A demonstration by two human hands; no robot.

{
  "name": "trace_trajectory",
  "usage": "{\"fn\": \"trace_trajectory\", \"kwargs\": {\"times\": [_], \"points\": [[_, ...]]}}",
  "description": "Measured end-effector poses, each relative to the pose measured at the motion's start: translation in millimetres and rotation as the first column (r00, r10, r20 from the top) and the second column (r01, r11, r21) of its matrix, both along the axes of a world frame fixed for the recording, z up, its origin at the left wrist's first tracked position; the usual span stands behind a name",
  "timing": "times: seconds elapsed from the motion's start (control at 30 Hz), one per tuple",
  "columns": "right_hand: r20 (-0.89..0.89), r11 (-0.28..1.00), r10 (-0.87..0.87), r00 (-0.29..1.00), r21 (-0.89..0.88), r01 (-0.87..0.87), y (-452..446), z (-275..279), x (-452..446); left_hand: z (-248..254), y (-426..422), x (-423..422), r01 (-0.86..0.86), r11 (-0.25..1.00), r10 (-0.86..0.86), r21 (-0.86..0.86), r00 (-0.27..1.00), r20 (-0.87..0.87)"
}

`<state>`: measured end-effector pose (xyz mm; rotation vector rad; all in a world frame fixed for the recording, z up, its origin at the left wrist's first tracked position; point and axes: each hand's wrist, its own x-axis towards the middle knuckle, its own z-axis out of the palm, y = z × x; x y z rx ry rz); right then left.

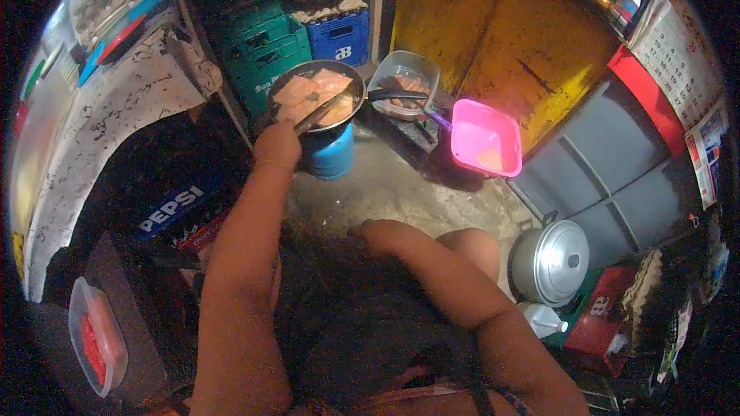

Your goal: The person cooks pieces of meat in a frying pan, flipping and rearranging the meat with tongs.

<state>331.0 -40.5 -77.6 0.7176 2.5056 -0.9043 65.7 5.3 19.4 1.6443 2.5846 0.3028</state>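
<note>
My left hand (277, 146) is closed around a long, thin cooking utensil (320, 112). The utensil slants up over a black frying pan (271, 112), and its exact kind is unclear. Several flat, pinkish-orange slices (327, 81) lie in the pan. Under the pan stands a small blue gas cylinder (330, 156). The pan's black handle (397, 95) points right, across a clear plastic tub (385, 69) with browned pieces in it. My right hand (375, 236) is low near my knees, away from the pan, and its fingers are mostly lost in shadow.
A pink basin (505, 127) with one flat slice inside sits right of the tub. Green crates (266, 50) and a blue crate (339, 40) stand behind the pan. To the right are a lidded metal pot (532, 262) and a red crate (601, 312). A plastic container (81, 304) is at lower left.
</note>
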Motion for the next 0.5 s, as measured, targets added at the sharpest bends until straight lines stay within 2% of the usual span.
{"fn": "trace_trajectory", "kwargs": {"times": [0.07,0.17,0.27,0.37,0.5], "points": [[0.021,0.998,0.059,0.998,-0.036,-0.058,3,3,0,-8,3,-10,0.010,1.000,-0.011,0.009,1.000,0.023],[0.015,1.000,-0.006,1.000,-0.021,0.006,0,7,-2,-13,1,-24,0.066,0.992,-0.080,0.112,0.989,0.123],[0.045,1.000,0.020,0.999,-0.009,-0.020,2,5,-3,-44,16,-57,0.123,0.971,-0.171,0.206,0.957,0.235],[0.001,0.998,0.055,0.998,-0.005,-0.055,4,-5,0,-6,0,-43,0.017,0.999,-0.033,0.032,0.775,0.631],[0.031,1.000,0.013,0.999,-0.017,-0.012,-1,17,-4,-2,-20,-59,0.002,0.999,0.046,-0.054,0.468,0.883]]}}
